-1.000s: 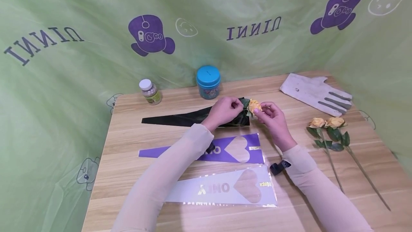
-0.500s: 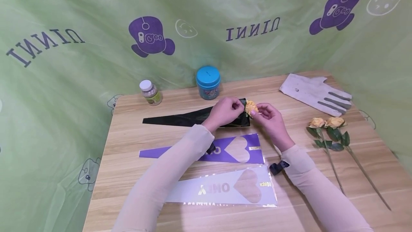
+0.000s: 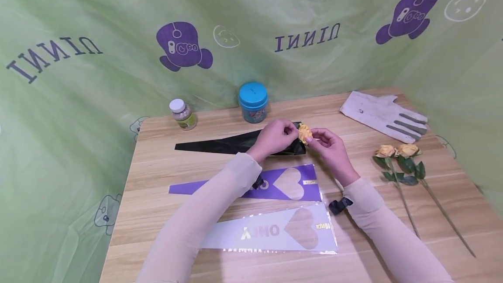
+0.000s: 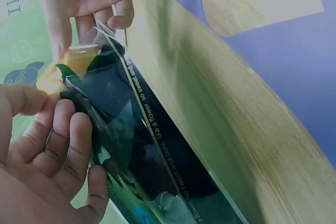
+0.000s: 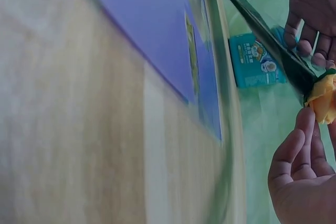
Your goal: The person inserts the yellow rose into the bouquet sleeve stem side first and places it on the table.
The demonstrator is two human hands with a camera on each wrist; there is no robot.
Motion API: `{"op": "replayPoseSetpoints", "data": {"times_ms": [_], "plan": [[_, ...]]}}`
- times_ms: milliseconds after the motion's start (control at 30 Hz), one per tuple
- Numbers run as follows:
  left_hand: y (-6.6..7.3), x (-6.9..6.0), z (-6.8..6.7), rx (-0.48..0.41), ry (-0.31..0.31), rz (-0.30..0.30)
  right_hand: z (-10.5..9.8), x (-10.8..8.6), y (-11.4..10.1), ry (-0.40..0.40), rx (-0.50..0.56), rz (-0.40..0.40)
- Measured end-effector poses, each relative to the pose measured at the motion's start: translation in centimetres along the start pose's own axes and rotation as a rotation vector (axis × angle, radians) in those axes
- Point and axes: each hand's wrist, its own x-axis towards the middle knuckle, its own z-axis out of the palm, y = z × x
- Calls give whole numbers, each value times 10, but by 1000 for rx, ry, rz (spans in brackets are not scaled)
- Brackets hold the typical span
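Note:
The black sleeve (image 3: pixel 232 144) lies across the back of the table, with a yellow rose head (image 3: pixel 304 133) at its wide right end. The left hand (image 3: pixel 276 136) pinches the sleeve's upper edge beside the bloom; in the left wrist view its thumb and fingertip meet at the petals. From the other side, the right hand (image 3: pixel 332 150) holds the bloom between thumb and fingers. Clear film with printed lettering shows over dark green leaves in the left wrist view. The rose's stem inside the sleeve is hidden in the head view.
A purple sleeve (image 3: pixel 271 183) and a white sleeve (image 3: pixel 263 232) lie nearer the front. Two yellow roses (image 3: pixel 408 150) and a grey glove (image 3: pixel 379 112) are on the right. A blue tub (image 3: pixel 253 103) and a small white-capped jar (image 3: pixel 183 115) stand at the back.
The rose head has moved left, closer to the sleeve's mouth, and the right hand has followed it. Less leaf shows beside the bloom. The left hand has stayed nearly in place.

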Motion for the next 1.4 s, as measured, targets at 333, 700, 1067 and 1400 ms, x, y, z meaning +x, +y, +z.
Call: {"op": "replayPoseSetpoints", "data": {"times_ms": [333,700,1067,1400], "plan": [[2,0,-1,26,-8,-45,1,1,0,31,-147,31],[4,-1,1,-3,-5,-51,4,2,-1,38,-217,13],[7,-3,0,-7,-1,-51,9,4,3,56,-237,-29],[8,-5,-1,-19,1,-41,9,-1,-4,-32,-259,-61]]}}
